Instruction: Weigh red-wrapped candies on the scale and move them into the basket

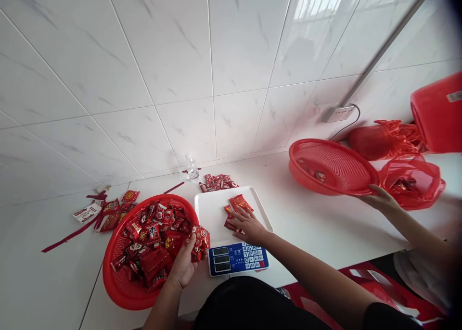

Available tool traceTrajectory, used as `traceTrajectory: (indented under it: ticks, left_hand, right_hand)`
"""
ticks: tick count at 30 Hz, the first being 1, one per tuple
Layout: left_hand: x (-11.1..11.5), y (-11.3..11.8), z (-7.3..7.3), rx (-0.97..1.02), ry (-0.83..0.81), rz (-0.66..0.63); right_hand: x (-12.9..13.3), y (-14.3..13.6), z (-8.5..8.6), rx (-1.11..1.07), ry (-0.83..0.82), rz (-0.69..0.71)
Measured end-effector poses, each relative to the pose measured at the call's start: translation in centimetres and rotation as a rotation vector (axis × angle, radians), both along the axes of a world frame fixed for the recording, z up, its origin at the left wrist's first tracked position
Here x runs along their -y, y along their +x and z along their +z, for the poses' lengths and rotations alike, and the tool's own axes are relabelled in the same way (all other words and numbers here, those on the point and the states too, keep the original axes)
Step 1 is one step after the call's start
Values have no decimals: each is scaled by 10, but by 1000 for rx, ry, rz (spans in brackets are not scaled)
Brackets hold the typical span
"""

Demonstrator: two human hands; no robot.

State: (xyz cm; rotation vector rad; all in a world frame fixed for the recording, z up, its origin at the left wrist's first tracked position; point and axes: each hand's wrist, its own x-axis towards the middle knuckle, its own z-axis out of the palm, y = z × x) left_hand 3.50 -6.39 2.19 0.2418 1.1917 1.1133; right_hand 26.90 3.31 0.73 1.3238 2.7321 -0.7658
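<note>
My left hand [183, 266] is closed around a red patterned snack packet [201, 238], between a basket and a scale. Just left of it stands a round red plastic basket [117, 287] filled with small red-wrapped sweets [153, 231]. My right hand [250, 228] lies over red packets [241, 202] on the white tray [211, 219] of the digital scale. Its fingers are stretched out and touch the packets. The scale's blue keypad panel [238, 260] faces me, partly behind my right wrist.
A small clear bottle [192, 170] and a pile of red packets [218, 182] sit behind the tray. More packets [111, 217] and dark red ribbon [68, 237] lie left. At right, another person's hand [380, 198] holds a tilted red basket [334, 169] beside red plastic bags [371, 140].
</note>
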Motion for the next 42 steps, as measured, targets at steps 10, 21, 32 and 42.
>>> traceTrajectory:
  ticks: [10, 21, 32, 42]
  left_hand:
    - [-2, 0, 1, 27, 7, 22]
    - [-4, -3, -6, 36, -24, 49]
    - [-3, -2, -4, 27, -19, 46]
    - [-3, 0, -1, 31, -19, 36]
  right_hand:
    - [2, 27, -5, 84, -49, -219]
    - [24, 9, 1, -36, -104, -162]
    - [39, 24, -3, -157, -82, -275]
    - [38, 8, -12, -219, 3, -105]
